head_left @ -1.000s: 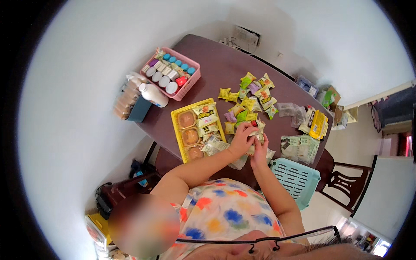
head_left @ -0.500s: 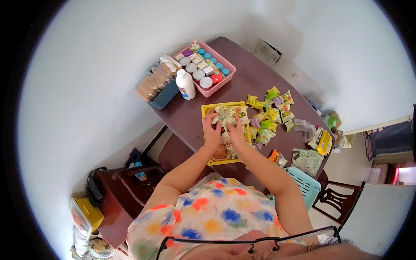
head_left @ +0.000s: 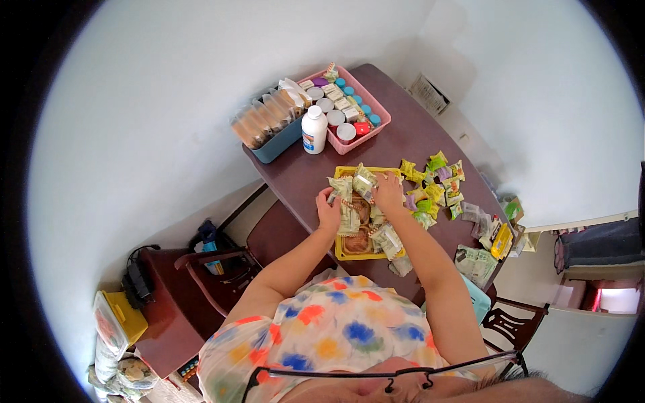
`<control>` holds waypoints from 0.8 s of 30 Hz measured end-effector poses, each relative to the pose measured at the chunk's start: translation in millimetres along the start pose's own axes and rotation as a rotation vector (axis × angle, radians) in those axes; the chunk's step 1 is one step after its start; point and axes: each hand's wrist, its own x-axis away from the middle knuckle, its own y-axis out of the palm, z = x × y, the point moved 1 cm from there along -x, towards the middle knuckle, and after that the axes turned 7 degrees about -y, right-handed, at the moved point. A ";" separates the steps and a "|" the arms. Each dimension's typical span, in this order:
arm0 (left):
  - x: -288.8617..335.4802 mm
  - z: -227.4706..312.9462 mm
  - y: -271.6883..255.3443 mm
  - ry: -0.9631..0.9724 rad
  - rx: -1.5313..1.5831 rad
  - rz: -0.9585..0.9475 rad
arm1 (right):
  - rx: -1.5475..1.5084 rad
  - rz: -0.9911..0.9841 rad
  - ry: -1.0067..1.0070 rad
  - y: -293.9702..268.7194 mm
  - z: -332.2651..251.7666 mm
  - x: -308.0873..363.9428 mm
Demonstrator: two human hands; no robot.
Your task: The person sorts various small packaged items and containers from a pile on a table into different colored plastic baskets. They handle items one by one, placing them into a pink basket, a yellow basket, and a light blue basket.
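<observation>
A yellow basket (head_left: 340,250) sits at the near edge of the table, holding pale green wrapped snack packets (head_left: 349,220) and brown round-shaped items in clear trays (head_left: 359,240). My left hand (head_left: 328,212) is at the basket's left side, its thumb and fingers apart and touching the edge of a packet there. At the back right corner, my right hand (head_left: 388,195) has its fingers curled over a packet, which they partly hide. Between the hands, another pale packet (head_left: 364,181) lies tilted on top of the others.
Loose yellow and green packets (head_left: 433,191) are spread right of the basket. Behind stand a white bottle (head_left: 314,131), a pink basket (head_left: 359,139) of jars and boxes, and a blue-grey bin (head_left: 279,144) of wrapped items. Clear packaging (head_left: 476,263) lies near the right edge.
My hands were close together on packets over the basket; now they are apart, left and right. The packets are spread out in the basket, showing more of them. The view has shifted.
</observation>
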 end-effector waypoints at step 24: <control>-7.6 19.8 -39.4 -0.064 0.184 -0.151 | -0.283 0.055 -0.477 -0.7 -28.9 102.5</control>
